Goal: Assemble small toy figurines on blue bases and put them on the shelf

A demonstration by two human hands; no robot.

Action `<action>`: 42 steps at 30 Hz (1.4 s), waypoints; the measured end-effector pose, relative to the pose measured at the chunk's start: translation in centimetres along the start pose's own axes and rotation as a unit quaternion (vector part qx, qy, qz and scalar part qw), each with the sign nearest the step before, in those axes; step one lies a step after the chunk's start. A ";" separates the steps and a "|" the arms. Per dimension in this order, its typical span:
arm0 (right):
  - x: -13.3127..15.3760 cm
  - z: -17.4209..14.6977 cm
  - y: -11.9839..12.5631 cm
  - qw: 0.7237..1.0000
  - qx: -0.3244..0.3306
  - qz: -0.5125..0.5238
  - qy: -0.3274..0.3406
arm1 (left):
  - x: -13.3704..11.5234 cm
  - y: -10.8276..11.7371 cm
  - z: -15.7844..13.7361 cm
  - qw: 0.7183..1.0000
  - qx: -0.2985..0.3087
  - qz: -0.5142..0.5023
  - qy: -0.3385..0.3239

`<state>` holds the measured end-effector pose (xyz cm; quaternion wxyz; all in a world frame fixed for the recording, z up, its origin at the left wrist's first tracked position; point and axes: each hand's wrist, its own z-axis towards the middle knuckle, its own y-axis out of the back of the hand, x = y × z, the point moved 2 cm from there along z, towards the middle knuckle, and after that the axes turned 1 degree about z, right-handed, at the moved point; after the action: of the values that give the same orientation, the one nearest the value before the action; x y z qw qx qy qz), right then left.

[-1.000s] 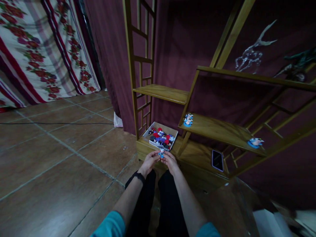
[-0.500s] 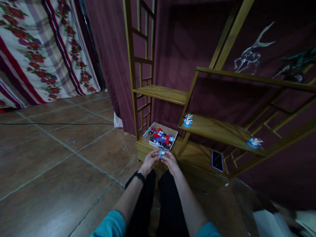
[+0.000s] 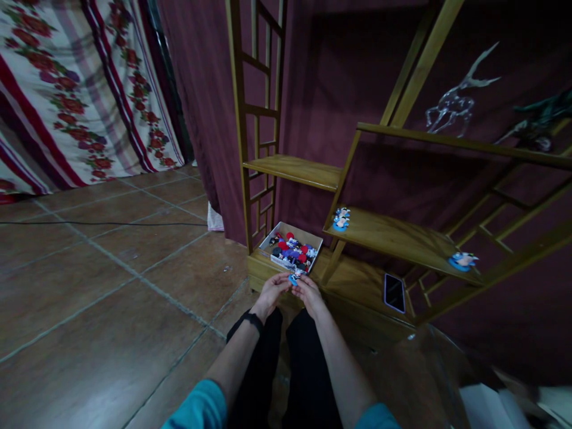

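Observation:
Between my left hand [image 3: 273,292] and my right hand [image 3: 309,292] is a small figurine [image 3: 295,276] with a blue base, pinched in the fingertips of both. Just beyond my fingers stands an open cardboard box [image 3: 280,260], full of small figurines with red, purple and dark bases. Similar blue-based figurines [image 3: 341,221] stand at the left end of the middle shelf [image 3: 393,237]. One more blue-based figurine [image 3: 463,260] is at that shelf's right end.
The wooden shelf unit [image 3: 295,171] has lattice sides and slanting posts. A phone [image 3: 394,292] lies on its lowest board. Higher up is a clear deer ornament [image 3: 456,104]. A dark cable [image 3: 111,223] crosses the tiled floor [image 3: 111,310] at left.
The figurine has been turned in my fingers: its blue base now points down and to the left, with the white and dark body above. My hands have hardly moved.

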<state>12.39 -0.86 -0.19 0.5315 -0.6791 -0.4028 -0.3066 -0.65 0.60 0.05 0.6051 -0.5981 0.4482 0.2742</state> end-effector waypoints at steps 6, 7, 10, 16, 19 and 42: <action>0.1 -0.1 -0.1 1.000 -0.002 -0.008 -0.010 | -0.2 -0.1 -0.1 1.000 -0.010 -0.006 0.003; 0.1 -0.1 -0.1 1.000 0.000 -0.007 -0.011 | -0.2 -0.1 -0.1 1.000 -0.013 -0.007 0.002; 0.1 -0.1 -0.1 1.000 0.013 0.000 -0.010 | -0.2 0.0 0.0 1.000 -0.021 -0.013 0.003; 0.3 -0.4 -0.2 1.000 0.021 -0.001 0.003 | -0.3 0.0 -0.1 0.999 -0.035 -0.030 0.022; 0.5 -0.7 -0.3 1.000 0.021 -0.014 0.019 | -0.4 -0.1 -0.3 0.998 -0.042 -0.040 0.031; 0.1 -0.7 -0.8 0.992 -0.007 -0.099 0.080 | -0.6 -0.1 -0.5 0.998 -0.044 -0.036 0.018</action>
<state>11.73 -1.43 0.51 0.5244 -0.6129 -0.4221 -0.4137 -0.91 0.18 0.66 0.5793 -0.6448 0.4248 0.2612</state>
